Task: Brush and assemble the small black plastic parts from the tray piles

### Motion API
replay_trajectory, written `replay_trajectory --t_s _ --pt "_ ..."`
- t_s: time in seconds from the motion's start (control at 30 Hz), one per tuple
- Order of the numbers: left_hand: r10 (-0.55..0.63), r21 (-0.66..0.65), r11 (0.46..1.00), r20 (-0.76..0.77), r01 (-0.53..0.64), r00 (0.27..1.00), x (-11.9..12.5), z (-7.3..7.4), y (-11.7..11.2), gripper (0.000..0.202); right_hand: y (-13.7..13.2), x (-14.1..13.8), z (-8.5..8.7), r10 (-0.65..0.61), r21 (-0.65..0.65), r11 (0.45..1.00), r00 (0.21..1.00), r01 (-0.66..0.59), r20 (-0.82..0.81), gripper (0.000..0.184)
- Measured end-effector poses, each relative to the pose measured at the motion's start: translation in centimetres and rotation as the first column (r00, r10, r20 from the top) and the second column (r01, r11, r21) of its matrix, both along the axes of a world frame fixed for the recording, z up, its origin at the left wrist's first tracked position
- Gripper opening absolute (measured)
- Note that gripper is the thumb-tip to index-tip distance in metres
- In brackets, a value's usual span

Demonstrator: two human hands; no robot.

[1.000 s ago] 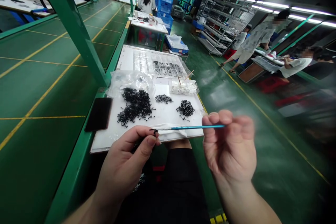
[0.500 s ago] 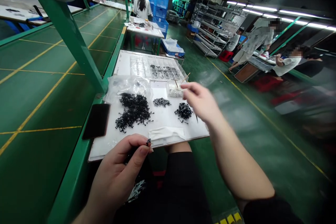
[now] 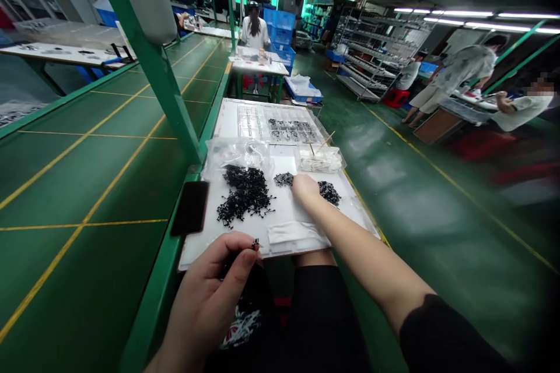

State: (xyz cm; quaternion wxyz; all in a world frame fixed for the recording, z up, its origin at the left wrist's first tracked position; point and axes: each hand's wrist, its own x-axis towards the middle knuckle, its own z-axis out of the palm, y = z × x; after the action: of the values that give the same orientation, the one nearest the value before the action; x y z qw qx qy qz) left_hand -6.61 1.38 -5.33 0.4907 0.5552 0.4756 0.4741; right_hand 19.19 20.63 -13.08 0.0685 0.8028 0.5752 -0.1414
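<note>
My left hand, near the board's front edge, pinches a small black plastic part between thumb and forefinger. Farther out, my right hand reaches down to the small pile of grey-and-black pieces. Its fingertips are hidden behind the hand, so what they touch does not show. On the right of that hand lies a heap of black parts, partly covered by it. A larger heap of black parts spreads to the left, in front of a clear plastic bag. A folded white cloth lies near the front edge.
Clear compartment trays sit at the white board's far end, some cells filled with black parts. A clear box with white contents and thin sticks stands at right. A dark phone lies left, beside a green post. Several people work beyond.
My right hand has moved from beside the clear box down and left to the small grey-and-black pile. The left hand keeps its pinch on the black part. The whole view has shifted slightly.
</note>
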Motion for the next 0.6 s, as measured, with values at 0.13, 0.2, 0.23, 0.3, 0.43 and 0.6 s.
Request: replay_trajectory --t_s 0.13,0.2,0.23,0.3,0.43,0.6 --pt "-0.025 0.026 0.999 0.005 0.025 1.0 0.3 0.3 0.3 0.015 -0.1 0.5 -0.2 0.013 0.029 1.0 1.0 -0.012 -0.017 0.033" --pt "-0.052 0.039 0.998 0.034 0.051 0.998 0.4 0.2 0.4 0.013 -0.4 0.6 0.0 0.028 0.05 0.998 0.999 -0.026 -0.025 0.032" --pt "-0.066 0.047 0.997 0.048 0.064 0.997 0.5 0.1 0.4 0.013 -0.5 0.6 0.2 0.036 0.064 0.997 0.999 -0.034 -0.03 0.032" --pt "-0.086 0.07 0.994 0.066 0.082 0.994 0.7 0.2 0.3 0.011 -0.9 0.7 0.8 0.055 0.098 0.994 0.998 -0.051 -0.038 0.032" --pt "-0.107 0.115 0.988 0.067 0.099 0.992 1.2 0.7 0.1 0.009 -1.4 0.6 2.3 0.096 0.192 0.978 0.993 -0.081 -0.073 0.029" --pt "-0.121 0.116 0.987 0.067 0.113 0.99 1.4 0.9 -0.1 0.011 -3.6 -0.5 5.0 0.202 0.282 0.95 0.95 -0.13 -0.24 0.013"
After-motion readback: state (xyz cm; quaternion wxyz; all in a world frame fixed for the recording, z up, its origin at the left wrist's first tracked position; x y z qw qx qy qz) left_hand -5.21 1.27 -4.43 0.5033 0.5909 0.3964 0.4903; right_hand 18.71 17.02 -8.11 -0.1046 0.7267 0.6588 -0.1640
